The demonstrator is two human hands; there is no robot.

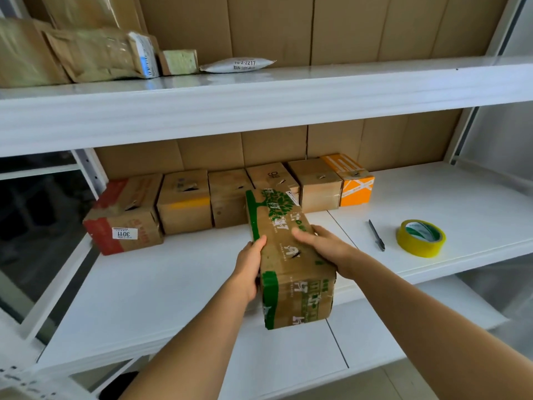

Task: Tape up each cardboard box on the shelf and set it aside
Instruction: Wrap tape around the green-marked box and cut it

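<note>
On middle shelf we hold long green-printed box, lying lengthwise, near end overhanging shelf's front edge. Our left hand clasps box's left side, thumb on top. Our right hand lies on box's top and right edge, fingers curled over it. Behind box, row of six cartons against back wall. Right of box: pen, then yellow tape roll, apart.
</note>
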